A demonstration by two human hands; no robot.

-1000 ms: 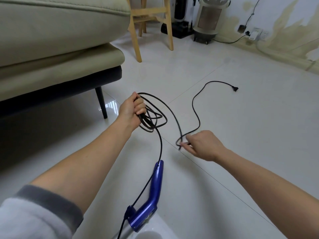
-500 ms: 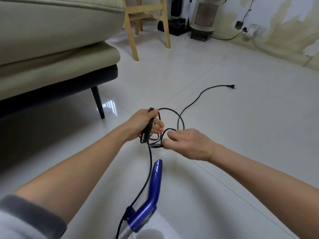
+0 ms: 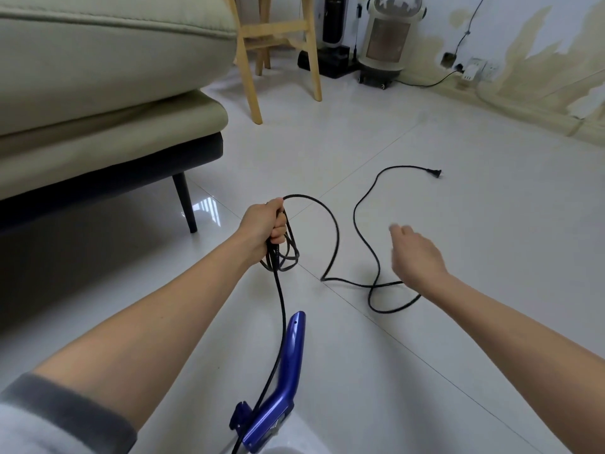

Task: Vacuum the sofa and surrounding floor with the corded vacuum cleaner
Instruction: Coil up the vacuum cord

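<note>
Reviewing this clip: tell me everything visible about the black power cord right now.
The power cord is thin, black and looks rubbery. It rises from the base of the blue vacuum handle to the left hand, which grips a small bundle of coils. From there one loop arcs out and down to the white tiled floor, where the rest lies in loose curves that cross once. It ends in an unplugged plug lying on the tiles. The right hand hovers over it, not holding it.

Two hands: left hand (image 3: 262,224), right hand (image 3: 415,253). One black cord (image 3: 357,204) with one plug (image 3: 433,172). One blue vacuum handle (image 3: 281,388). One sofa (image 3: 108,77), one dark sofa leg (image 3: 185,201) in sight. One wooden stool (image 3: 278,31). One heater (image 3: 386,37). One wall socket (image 3: 474,68).
</note>
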